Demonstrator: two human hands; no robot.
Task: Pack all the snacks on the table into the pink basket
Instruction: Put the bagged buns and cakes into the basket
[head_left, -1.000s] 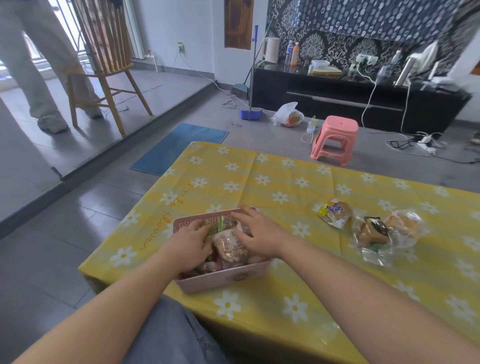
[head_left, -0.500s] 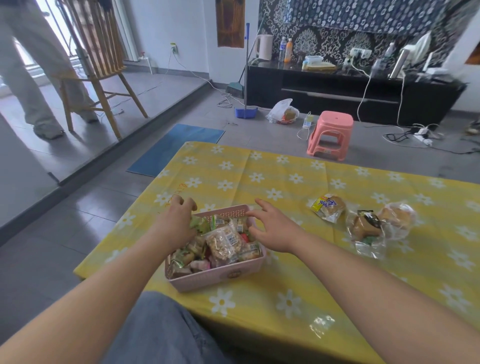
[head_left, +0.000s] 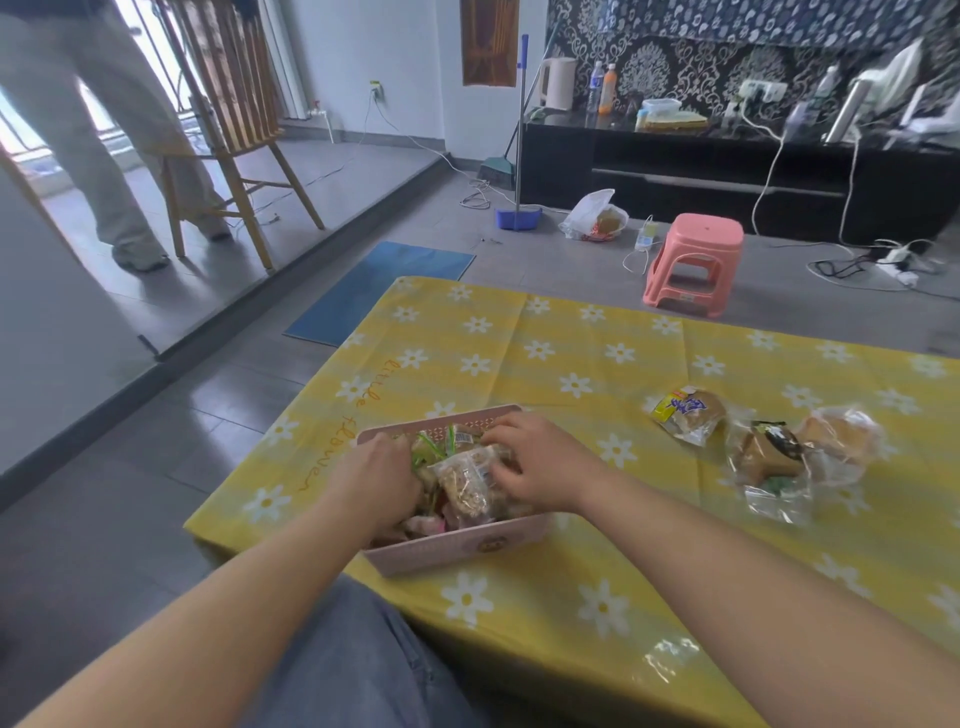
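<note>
The pink basket (head_left: 457, 552) stands near the front edge of the table, filled with several wrapped snacks (head_left: 466, 486). My left hand (head_left: 375, 480) reaches into its left side, and its fingertips are hidden among the packets. Over the right side, my right hand (head_left: 540, 467) rests with bent fingers on the packets, thumb against a clear bag of nut brittle. Three wrapped buns lie on the cloth to the right: one with a yellow and blue label (head_left: 688, 413), one with a dark label (head_left: 771, 454), one in clear wrap (head_left: 841, 436).
The table wears a yellow daisy cloth (head_left: 571, 364). Beyond it on the floor stand a pink stool (head_left: 693, 265), a blue mat (head_left: 384, 288) and trailing cables. A wooden chair (head_left: 234, 135) and a standing person's legs (head_left: 104, 156) are at the far left.
Both hands have moved back onto the snacks inside the basket. Half a second ago the left hand was at the far left rim and the right hand beside the right rim.
</note>
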